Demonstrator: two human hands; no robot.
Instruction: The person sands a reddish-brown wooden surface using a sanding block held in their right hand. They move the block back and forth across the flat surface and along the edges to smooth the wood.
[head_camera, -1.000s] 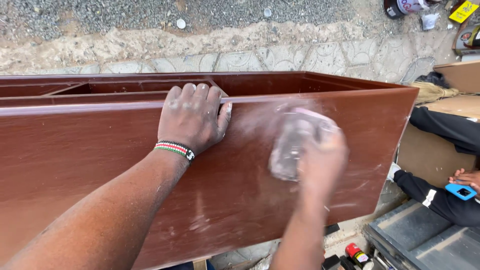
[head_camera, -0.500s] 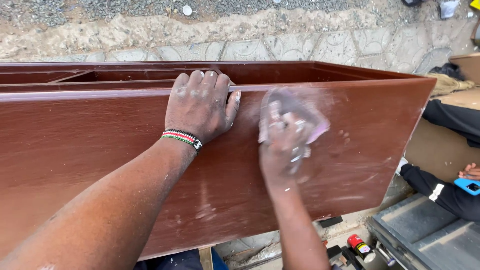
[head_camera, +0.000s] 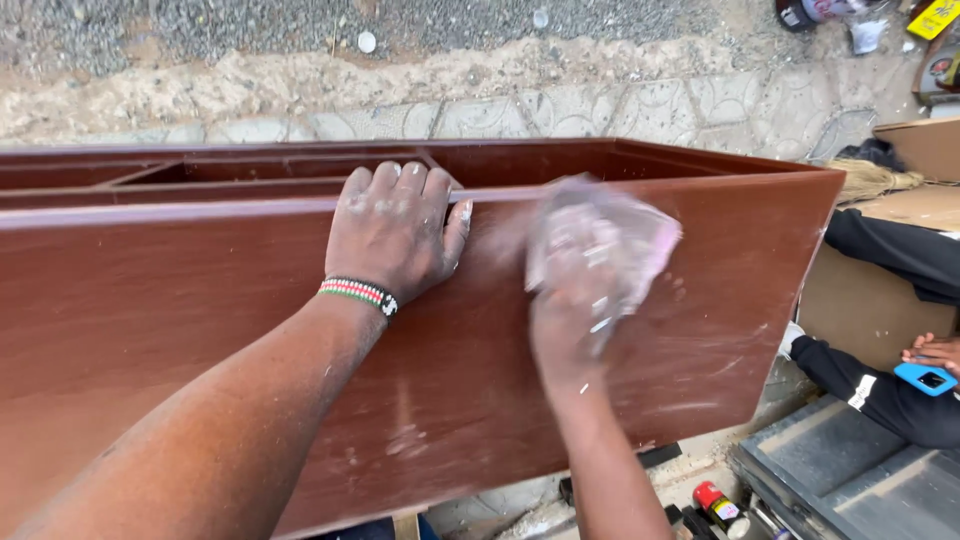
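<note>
Slid a little rightward and up along the panel since half a second ago: right hand, blurred with motion, closed over a pale pinkish sanding pad pressed flat against the dusty patch just below the top edge. Unmoved meanwhile: left hand, spread open and holding nothing, palm flat on the face, fingers hooked over the rim, beaded wristband at the wrist. Long reddish-brown wooden cabinet lying on its side, open top with a divider, front face smooth, glossy, streaked white with dust. Probably heavy, stiff, slick on the lacquered face; best gripped at the top rim or end corners. Pad thin, pliable, light, easily folded into the palm. Rough gravel and patterned paving beyond; dark toolbox at lower right; another person's dark sleeve and blue phone beside it.
</note>
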